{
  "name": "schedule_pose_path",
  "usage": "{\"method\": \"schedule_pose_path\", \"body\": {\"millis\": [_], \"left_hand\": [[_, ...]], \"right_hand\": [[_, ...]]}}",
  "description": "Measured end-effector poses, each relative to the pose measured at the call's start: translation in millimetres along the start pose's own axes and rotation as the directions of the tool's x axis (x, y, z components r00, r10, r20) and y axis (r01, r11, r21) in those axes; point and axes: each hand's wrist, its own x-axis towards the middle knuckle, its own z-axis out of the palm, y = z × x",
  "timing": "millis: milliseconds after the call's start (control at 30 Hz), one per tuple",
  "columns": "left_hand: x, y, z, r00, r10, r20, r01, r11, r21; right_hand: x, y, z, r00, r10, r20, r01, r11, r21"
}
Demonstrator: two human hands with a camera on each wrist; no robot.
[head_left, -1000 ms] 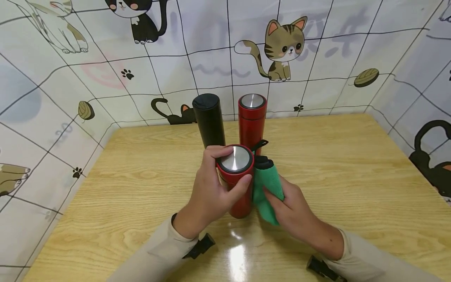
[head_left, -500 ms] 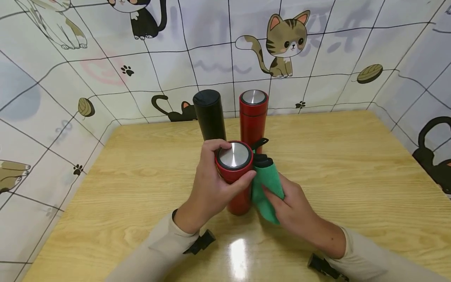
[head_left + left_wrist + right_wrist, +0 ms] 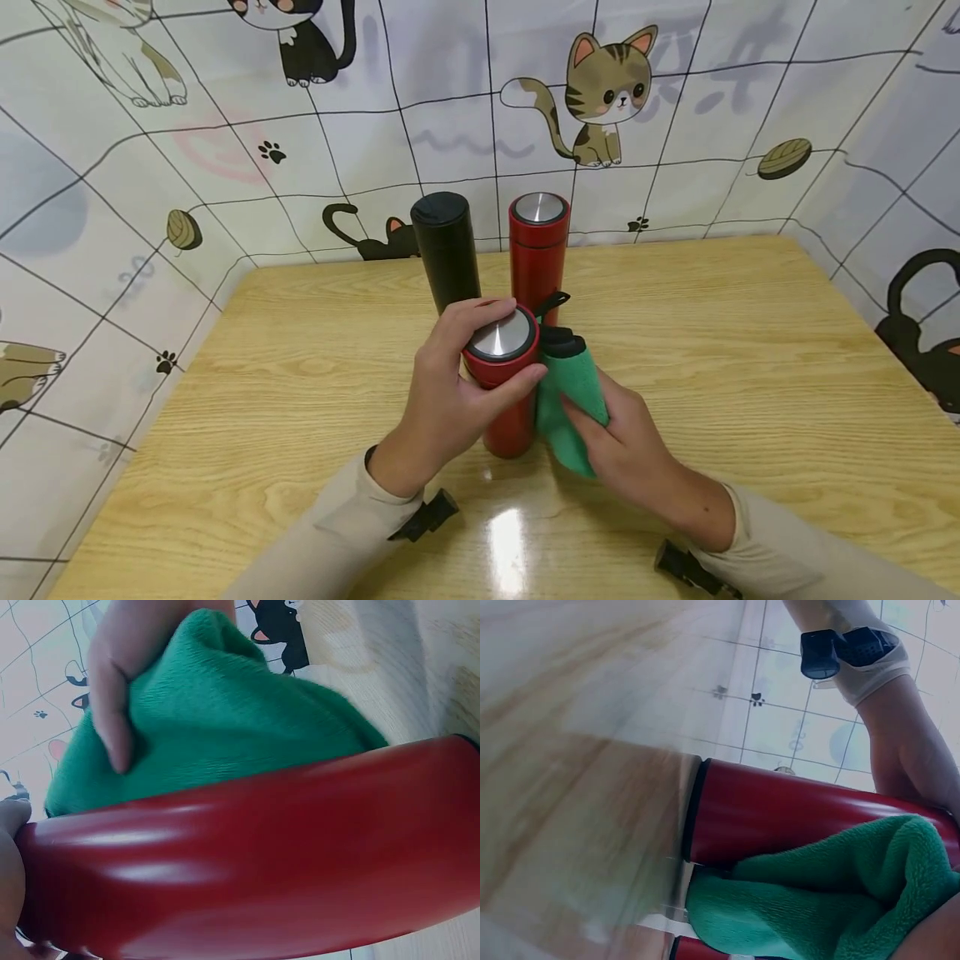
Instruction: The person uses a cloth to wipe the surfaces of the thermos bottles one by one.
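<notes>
A red thermos flask [image 3: 510,433] with a silver-topped lid stands upright in the middle of the table. My left hand [image 3: 442,396] grips it near the top, thumb across the front and a finger over the lid's far edge. In my right hand [image 3: 637,446] is a folded green cloth [image 3: 572,404] with a black edge and a loop. The cloth lies against the flask's right side, as the left wrist view shows with the cloth [image 3: 225,720] along the red body [image 3: 247,862]. From the right wrist, the cloth [image 3: 817,907] covers part of the flask [image 3: 780,810].
Behind the held flask stand a black flask [image 3: 446,250] and a second red flask [image 3: 538,258]. The wooden table [image 3: 712,333] meets a cat-patterned cloth wall [image 3: 450,142] at the back and sides.
My left hand has shifted its grip slightly, with a finger reaching further right over the lid. The right hand and cloth have barely moved. The other two flasks stay put.
</notes>
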Motion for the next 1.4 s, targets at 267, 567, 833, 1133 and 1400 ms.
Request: {"method": "schedule_pose_path", "body": {"millis": [267, 567, 833, 1133, 1400], "left_hand": [[-1.7, 0.5, 1.0, 1.0, 0.001, 0.0, -0.001, 1.0, 0.013], [-4.0, -1.4, -0.1, 1.0, 0.024, 0.016, -0.024, 0.999, 0.033], [-4.2, -2.4, -1.2, 0.996, 0.079, 0.039, -0.082, 0.992, 0.091], [-3.8, -2.5, -1.8, 0.991, 0.126, 0.05, -0.133, 0.974, 0.181], [-1.3, -2.9, -3.6, 0.986, 0.156, 0.053, -0.163, 0.968, 0.189]], "right_hand": [[-1.4, -2.2, 0.1, 0.999, 0.021, 0.042, -0.022, 0.999, 0.027], [-1.5, -3.8, -0.2, 1.0, -0.023, -0.011, 0.023, 1.0, 0.021], [1.8, -2.5, -0.8, 0.998, 0.048, 0.051, -0.048, 0.999, 0.003], [0.1, -4.6, -2.9, 1.0, -0.015, -0.009, 0.016, 1.0, 0.021], [1.5, -4.0, -3.6, 0.999, 0.047, 0.021, -0.047, 0.999, 0.015]]}}
